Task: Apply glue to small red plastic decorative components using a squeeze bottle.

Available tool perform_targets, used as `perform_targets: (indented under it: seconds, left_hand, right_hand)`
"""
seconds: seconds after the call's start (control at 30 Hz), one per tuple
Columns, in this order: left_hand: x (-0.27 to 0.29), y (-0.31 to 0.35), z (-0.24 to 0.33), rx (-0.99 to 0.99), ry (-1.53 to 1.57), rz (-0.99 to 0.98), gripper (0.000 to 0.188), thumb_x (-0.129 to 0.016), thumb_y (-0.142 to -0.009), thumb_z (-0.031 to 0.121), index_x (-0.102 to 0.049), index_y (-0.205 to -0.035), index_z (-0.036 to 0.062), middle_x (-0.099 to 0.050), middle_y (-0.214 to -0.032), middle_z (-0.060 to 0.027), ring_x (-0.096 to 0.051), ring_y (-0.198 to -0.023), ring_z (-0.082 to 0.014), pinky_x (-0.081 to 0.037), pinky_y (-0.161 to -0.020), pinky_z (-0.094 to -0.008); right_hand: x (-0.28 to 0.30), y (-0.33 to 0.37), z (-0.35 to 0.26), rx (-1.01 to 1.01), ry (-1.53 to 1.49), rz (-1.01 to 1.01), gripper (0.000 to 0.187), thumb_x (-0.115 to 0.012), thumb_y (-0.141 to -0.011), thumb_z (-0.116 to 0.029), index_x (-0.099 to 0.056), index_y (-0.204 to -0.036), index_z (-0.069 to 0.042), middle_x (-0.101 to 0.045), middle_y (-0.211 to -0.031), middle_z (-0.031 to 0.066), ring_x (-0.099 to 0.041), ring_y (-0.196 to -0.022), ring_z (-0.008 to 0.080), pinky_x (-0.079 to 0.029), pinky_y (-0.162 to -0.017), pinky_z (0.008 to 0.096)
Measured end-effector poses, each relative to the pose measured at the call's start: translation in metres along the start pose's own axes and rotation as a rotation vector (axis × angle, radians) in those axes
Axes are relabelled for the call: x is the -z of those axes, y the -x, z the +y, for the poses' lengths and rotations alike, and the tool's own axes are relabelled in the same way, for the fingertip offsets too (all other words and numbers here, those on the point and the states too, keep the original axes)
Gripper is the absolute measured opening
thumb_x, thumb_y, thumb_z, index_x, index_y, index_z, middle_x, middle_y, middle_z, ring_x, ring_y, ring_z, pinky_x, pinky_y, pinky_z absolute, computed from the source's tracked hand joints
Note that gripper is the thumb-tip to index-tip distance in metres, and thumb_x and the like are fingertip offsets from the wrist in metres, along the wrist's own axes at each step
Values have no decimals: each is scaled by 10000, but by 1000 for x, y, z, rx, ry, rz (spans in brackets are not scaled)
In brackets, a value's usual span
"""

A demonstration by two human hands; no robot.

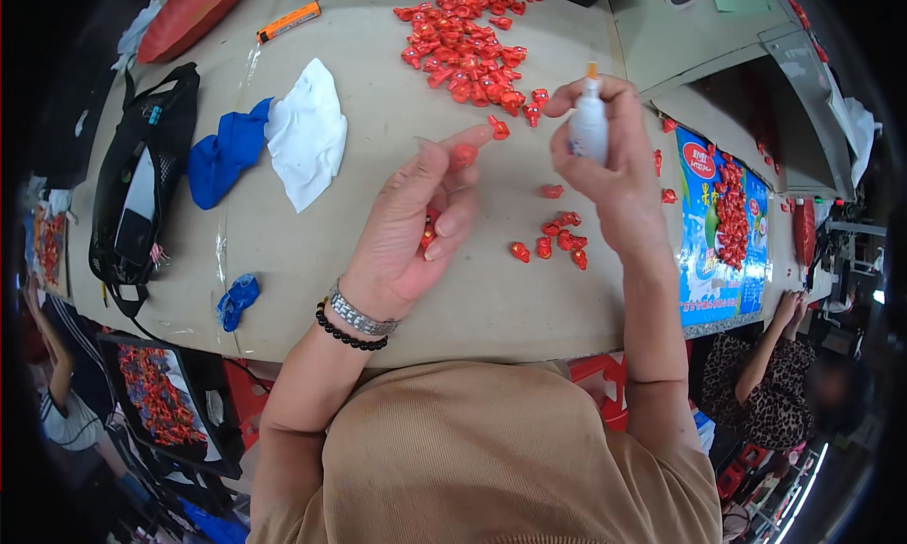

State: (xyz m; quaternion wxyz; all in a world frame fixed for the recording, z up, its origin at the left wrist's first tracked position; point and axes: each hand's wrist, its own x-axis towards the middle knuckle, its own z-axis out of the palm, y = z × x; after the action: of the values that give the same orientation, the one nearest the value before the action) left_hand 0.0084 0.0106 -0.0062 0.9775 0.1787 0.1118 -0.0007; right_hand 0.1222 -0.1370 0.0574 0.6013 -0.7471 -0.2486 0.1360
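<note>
My left hand [411, 213] is curled, palm up. Its thumb and index finger pinch a small red plastic piece [464, 155], and more red pieces [429, 230] are tucked under the other fingers. Another red piece [498, 127] is at the index fingertip; whether the finger touches it I cannot tell. My right hand [609, 156] grips a small white squeeze bottle [589, 128] upright, its thin orange tip pointing away from me. Between my hands, several red figures [563, 234] lie scattered on the table [397, 100]. A large heap of red figures [463, 48] spreads beyond them.
On the left lie a black mesh bag [142, 185], a blue cloth [227, 152], a white cloth [307, 133] and an orange utility knife [289, 21]. A grey metal box [727, 34] stands at the far right, near red pieces on a blue printed sheet [697, 232]. Other people sit on both sides.
</note>
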Motion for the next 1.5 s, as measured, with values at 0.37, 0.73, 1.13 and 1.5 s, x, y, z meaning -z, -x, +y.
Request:
perform_targets:
  seconds: [0.37, 0.73, 1.13, 1.5]
  left_hand:
    - [1, 2, 6, -43, -44, 66, 324, -541, -962, 241, -563, -1166, -10, -593, -935, -11, -403, -523, -46, -284, -358, -166]
    - [-5, 0, 4, -106, -124, 130, 394, -490, -979, 344, -580, -1141, -3, -621, -867, -10, -409, -498, -54, -291, -359, -179]
    - [-1, 2, 1, -114, -248, 160, 371, -472, -981, 385, -595, -1017, 36, -621, -858, -25, -429, -482, -60, -289, -352, -190]
    - [-2, 4, 0, -124, -285, 197, 391, -471, -980, 397, -591, -986, 24, -612, -866, -43, -434, -484, -57, -288, -347, -181]
  right_hand:
    - [-9, 12, 28, 227, -92, 147, 324, -676, -719, 95, -625, -1031, 23, -601, -1030, 93, -611, -913, 182, -500, -765, 256]
    - [4, 9, 24, 673, 321, 108, 336, -688, -609, 137, -657, -930, 45, -673, -911, 153, -655, -838, 238, -553, -685, 294]
    - [0, 10, 23, 712, 354, 85, 346, -667, -591, 157, -665, -918, 44, -666, -889, 156, -658, -781, 232, -563, -633, 292]
    - [-1, 10, 25, 718, 390, 85, 342, -676, -595, 142, -667, -919, 32, -669, -891, 143, -657, -778, 234, -558, -642, 294]
